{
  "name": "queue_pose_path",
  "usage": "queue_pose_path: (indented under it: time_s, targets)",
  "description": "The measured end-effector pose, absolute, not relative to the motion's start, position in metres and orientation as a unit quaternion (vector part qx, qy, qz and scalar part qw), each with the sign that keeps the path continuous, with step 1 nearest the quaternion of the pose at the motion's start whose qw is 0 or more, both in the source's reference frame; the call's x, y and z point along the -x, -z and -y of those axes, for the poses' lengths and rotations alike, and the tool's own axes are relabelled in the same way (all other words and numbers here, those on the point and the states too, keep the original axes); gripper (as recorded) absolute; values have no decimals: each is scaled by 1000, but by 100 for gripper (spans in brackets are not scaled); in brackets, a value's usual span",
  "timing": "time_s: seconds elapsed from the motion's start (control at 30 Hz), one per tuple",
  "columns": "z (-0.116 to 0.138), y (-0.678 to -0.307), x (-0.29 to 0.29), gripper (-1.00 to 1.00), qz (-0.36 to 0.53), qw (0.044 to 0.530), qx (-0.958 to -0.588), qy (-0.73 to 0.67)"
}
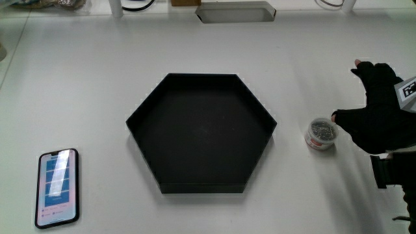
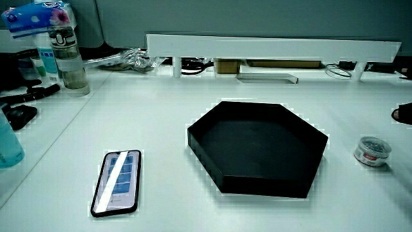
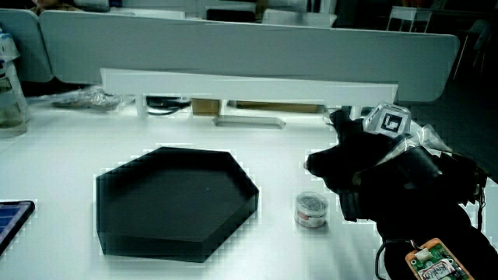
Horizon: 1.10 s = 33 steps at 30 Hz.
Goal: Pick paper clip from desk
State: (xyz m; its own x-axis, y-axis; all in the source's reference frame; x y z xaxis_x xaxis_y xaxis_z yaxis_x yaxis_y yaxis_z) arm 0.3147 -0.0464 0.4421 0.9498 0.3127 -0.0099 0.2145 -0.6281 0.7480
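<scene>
Sitting on the bare desk, between the black hexagonal tray and the desk's edge: a small round tub of paper clips, lid off or clear, clips heaped inside, none seen loose on the surface. Lying just beside the gloved hand, on the tray side of it, fingertips close to the tub's rim and not yet touching. Showing the same in a side view, tub low beside the hand. Fingers loosely spread, holding nothing. Probably calling for a short reach toward the tray and down into the tub. Resting well apart, near the edge closest to the person: a phone, face up.
</scene>
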Motion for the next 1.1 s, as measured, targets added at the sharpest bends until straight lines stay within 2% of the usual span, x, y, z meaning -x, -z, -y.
queue_pose_path:
  time_s: [0.2, 0.23, 0.6, 0.67, 1.03, 1.1]
  targets:
    - [41, -463, -308, 0, -143, 448, -882, -33]
    - [40, -458, -301, 0, -132, 432, -892, -16]
    - [30, -488, -294, 0, -122, 517, -847, 27]
    - [29, -492, -294, 0, -124, 514, -848, 30]
    - [26, -498, -298, 100, -133, 489, -862, 12]
    - [26, -497, -299, 100, -135, 486, -864, 8]
